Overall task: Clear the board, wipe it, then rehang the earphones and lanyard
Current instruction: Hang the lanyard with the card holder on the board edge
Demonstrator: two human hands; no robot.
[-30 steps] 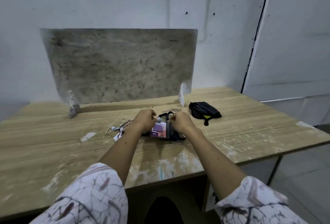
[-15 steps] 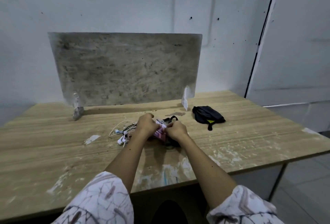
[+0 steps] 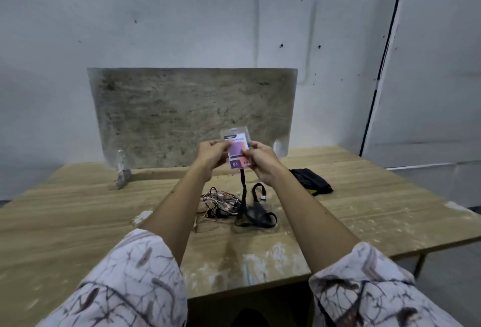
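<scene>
Both hands, left hand and right hand, pinch a glossy rectangular badge; its black woven lanyard dangles onto the grainy wooden table beside tangled thin earphones.

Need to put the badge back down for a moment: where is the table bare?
Bare wood left of the earphones, toward the board's left foot, and right of the black pouch. Crowded between earphones, lanyard strap and pouch, under both hands.

Bare workroom, paint-stained wooden table, pocked wall
</scene>
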